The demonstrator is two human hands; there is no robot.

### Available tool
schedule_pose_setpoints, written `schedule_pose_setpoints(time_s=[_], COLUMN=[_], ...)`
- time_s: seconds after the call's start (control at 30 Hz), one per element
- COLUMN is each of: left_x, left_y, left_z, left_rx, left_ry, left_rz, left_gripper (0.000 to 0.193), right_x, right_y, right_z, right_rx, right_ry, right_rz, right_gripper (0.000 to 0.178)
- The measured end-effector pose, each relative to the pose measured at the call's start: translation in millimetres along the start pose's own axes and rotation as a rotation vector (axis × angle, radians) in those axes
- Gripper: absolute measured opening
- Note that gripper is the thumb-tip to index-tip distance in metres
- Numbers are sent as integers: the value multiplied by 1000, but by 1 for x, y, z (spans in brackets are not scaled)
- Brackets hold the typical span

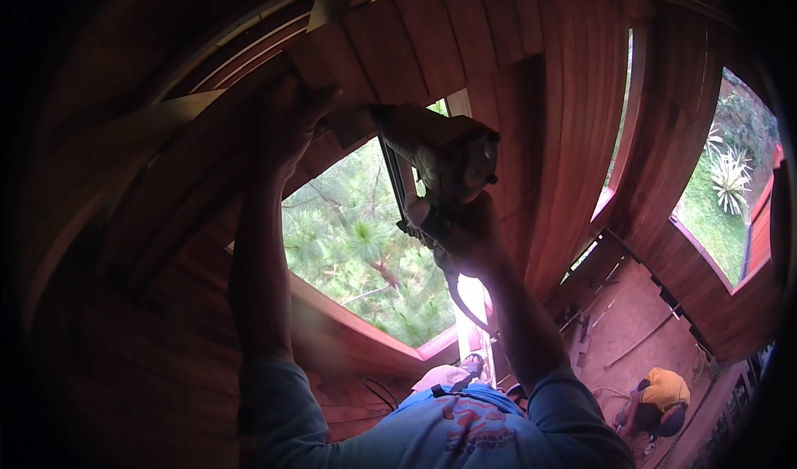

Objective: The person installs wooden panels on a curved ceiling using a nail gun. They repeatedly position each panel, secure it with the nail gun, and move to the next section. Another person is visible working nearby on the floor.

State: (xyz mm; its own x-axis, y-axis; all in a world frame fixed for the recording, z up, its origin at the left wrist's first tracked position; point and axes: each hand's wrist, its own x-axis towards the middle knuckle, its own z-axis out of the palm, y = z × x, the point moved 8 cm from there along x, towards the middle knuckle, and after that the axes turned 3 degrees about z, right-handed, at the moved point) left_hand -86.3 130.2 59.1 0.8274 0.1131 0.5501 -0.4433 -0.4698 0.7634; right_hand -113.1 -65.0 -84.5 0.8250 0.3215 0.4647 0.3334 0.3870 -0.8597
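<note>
My right hand (448, 220) is wrapped round the handle of a nail gun (444, 145), which is raised in front of the window opening. The gun's nose points up and left against the reddish wooden planks (407, 37), and its tip is lost in shadow. From the handle a dark hose (469, 299) hangs down. My left hand (299, 120) is lifted to the planks left of the gun, thumb apart from the fingers; deep shadow covers part of it, and no tool shows in it.
A large window opening (357, 245) with trees outside lies between my arms. Far below at right, a person in a yellow top (664, 390) crouches on the plank floor (635, 319). Another opening (722, 187) shows grass and a spiky plant. My sandalled foot (472, 364) stands high above that floor.
</note>
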Motion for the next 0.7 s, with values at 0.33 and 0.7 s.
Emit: schedule_pose_setpoints(time_s=[0.33,0.7], left_x=[7,0], left_y=[-2,4], left_z=[-5,-2], left_rx=[-24,-25], left_ry=[-9,30], left_rz=[24,7], left_gripper=[27,30], right_x=[2,-1], right_y=[2,6], right_z=[2,5], right_rx=[97,127], right_ry=[-44,-19], right_rz=[41,152], right_gripper=[31,30])
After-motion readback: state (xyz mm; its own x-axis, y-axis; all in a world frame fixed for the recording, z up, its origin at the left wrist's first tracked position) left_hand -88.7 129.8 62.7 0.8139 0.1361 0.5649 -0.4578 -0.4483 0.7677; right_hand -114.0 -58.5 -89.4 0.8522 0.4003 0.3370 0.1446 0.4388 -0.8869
